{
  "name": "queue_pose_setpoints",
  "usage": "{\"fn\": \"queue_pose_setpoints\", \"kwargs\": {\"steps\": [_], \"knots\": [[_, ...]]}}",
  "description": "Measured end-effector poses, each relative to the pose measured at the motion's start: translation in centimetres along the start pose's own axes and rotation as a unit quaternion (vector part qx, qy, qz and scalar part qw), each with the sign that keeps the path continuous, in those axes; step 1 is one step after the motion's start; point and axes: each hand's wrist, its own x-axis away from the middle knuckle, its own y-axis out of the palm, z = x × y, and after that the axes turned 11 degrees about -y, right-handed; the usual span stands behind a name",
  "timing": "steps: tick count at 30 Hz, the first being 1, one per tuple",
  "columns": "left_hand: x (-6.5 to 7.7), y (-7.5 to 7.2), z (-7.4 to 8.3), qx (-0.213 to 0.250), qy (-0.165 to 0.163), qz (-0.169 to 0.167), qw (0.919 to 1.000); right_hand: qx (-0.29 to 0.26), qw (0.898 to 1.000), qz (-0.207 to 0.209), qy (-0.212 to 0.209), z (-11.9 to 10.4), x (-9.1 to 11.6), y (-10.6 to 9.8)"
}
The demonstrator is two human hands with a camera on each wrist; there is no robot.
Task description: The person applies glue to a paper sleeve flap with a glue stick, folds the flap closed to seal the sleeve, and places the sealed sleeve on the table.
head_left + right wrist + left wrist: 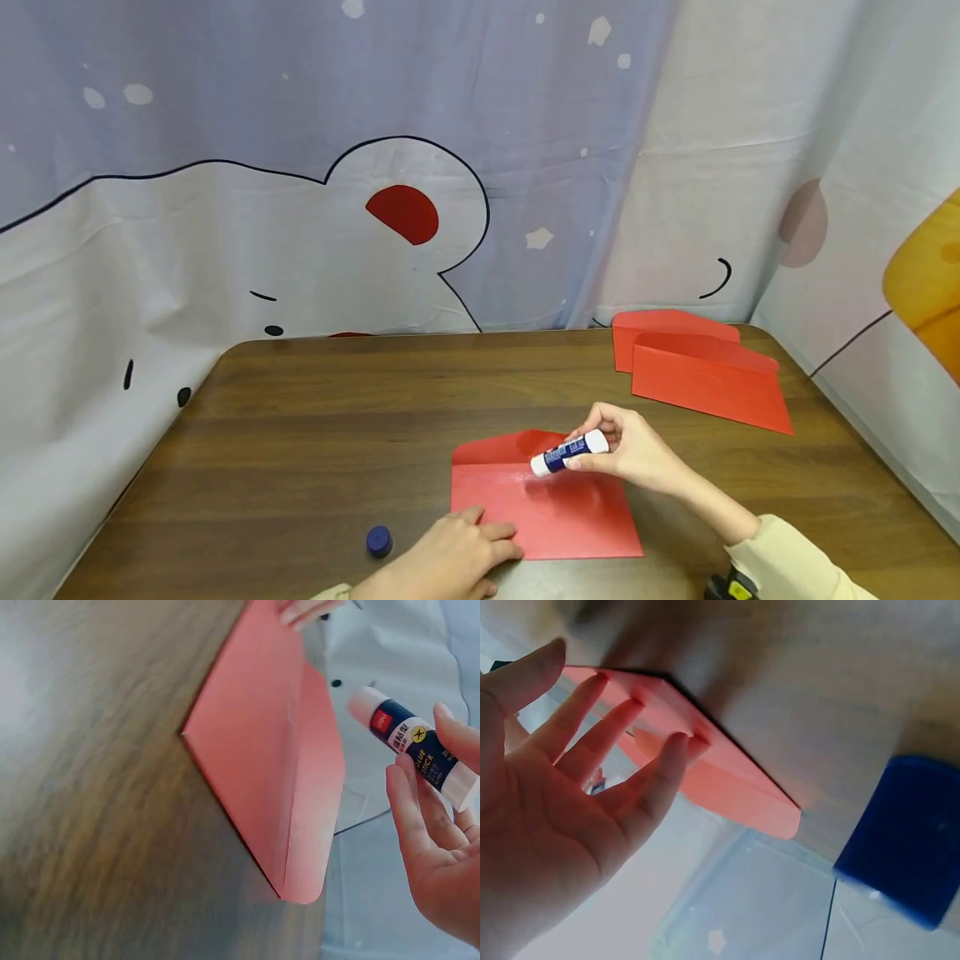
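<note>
At a brown table [300, 433] before printed cloth [555, 150], the right grip [636, 446] pinches a glue stick [558, 457], the left grip [455, 554] loosely spread.

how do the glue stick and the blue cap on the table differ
The glue stick is held up in the right hand, while the blue cap sits on the table with no hand on it. The glue stick is long and slim; the blue cap is short and stubby. The glue stick has white ends and a dark printed label, whereas the blue cap looks plain blue. Both are roughly cylindrical.
</note>
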Motion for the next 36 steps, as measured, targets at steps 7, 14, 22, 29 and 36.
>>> {"fn": "queue_pose_setpoints", "kwargs": {"steps": [7,14,22,29,36], "knots": [[-1.2,-1.2,-0.1,0.031,-0.028,-0.015,0.999,-0.135,0.987,0.055,0.062,0.7,-0.1,-0.7],[-3.4,-2.5,-1.0,-0.03,-0.107,0.045,0.9928,-0.326,0.928,0.128,0.13,1.2,-0.6,-0.5],[-5.7,-1.8,-2.7,0.004,-0.178,0.009,0.984,-0.379,0.899,0.155,0.154,2.1,-1.3,-0.5],[-6.2,-1.0,-2.7,-0.013,-0.188,-0.009,0.9821,-0.378,0.9,0.159,0.147,2.6,-1.3,-0.2],[-6.3,-1.0,-2.4,-0.028,-0.196,-0.022,0.9799,-0.359,0.909,0.165,0.134,2.9,-1.6,0.2]]}}
